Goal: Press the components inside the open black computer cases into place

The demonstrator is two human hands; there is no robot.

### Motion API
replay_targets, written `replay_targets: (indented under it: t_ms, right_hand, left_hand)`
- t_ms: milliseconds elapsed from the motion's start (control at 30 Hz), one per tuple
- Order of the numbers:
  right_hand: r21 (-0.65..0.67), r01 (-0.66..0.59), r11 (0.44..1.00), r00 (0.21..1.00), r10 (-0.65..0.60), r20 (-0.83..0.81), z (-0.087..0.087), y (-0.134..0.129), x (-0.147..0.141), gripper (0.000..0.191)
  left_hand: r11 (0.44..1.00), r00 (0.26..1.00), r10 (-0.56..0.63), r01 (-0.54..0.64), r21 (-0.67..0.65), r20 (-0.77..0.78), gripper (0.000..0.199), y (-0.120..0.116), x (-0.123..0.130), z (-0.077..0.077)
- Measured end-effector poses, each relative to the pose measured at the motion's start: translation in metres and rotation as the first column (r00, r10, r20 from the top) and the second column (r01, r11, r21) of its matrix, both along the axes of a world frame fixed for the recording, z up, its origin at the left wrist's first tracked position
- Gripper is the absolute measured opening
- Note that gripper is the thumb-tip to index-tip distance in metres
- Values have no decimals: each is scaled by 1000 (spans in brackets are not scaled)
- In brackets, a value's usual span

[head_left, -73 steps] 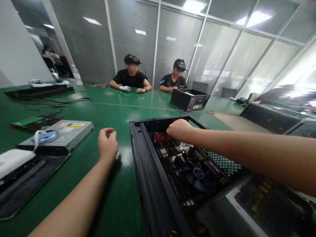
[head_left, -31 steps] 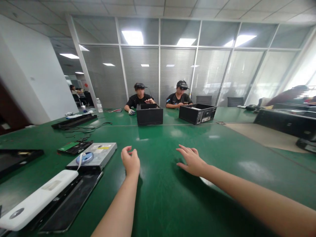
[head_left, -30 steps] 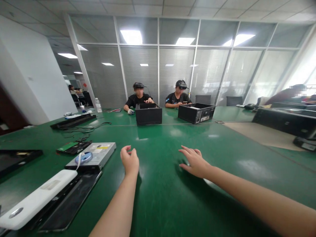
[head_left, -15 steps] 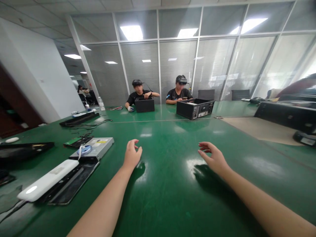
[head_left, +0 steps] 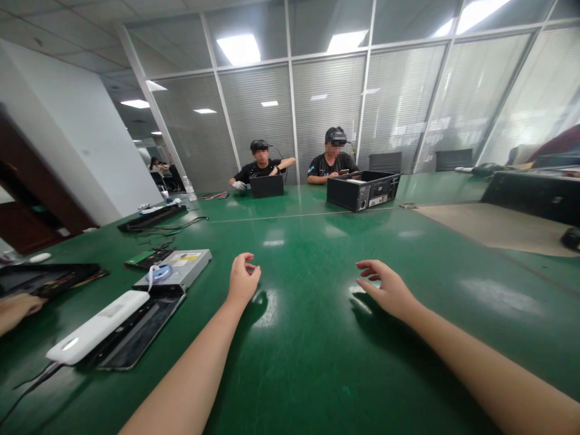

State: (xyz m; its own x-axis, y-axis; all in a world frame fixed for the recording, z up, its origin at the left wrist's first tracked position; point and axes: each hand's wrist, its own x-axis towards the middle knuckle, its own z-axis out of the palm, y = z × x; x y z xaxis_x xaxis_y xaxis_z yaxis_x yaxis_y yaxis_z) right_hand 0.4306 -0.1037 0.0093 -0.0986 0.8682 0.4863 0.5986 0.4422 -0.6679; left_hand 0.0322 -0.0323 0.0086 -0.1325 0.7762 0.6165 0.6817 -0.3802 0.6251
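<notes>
My left hand (head_left: pixel 243 279) is just above the green table (head_left: pixel 299 350), fingers curled loosely with the thumb apart and nothing between them. Opposite it, my right hand (head_left: pixel 386 289) is held the same way, empty, its fingers and thumb pointing inward. A wide gap separates the two hands, and their reflections show on the glossy surface. Nearest to my left hand is a silver optical drive (head_left: pixel 193 270) with a yellow label. A blue-and-white ring (head_left: pixel 159 273) lies on it. In front of the drive, a white power strip (head_left: pixel 99 326) rests by a dark flat panel (head_left: pixel 140 338).
A green circuit board (head_left: pixel 141 258) lies beyond the drive. Another person's hand (head_left: pixel 20 311) touches a black case part (head_left: pixel 49 281) at the left edge. Two people sit across the table behind a black box (head_left: pixel 266 186) and an open computer case (head_left: pixel 362 190). Brown cardboard (head_left: pixel 480 226) lies right.
Another person's hand has come in at the left edge by the black case part. The view has shifted slightly. My right hand has moved a little inward; my left hand is nearly still.
</notes>
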Motion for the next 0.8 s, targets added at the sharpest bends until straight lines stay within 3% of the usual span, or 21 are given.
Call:
replay_targets:
  t_ms: [467,800]
  right_hand:
    - [-59,-2,998,1000,2,2,-2,2,-2,33]
    - [-68,-23,997,1000,24,8,-3,3,-2,32]
  left_hand:
    - [999,1000,0,-1,-41,-9,32,5,-7,-5]
    - [992,997,70,-73,-100,-37,31,11,-13,-8]
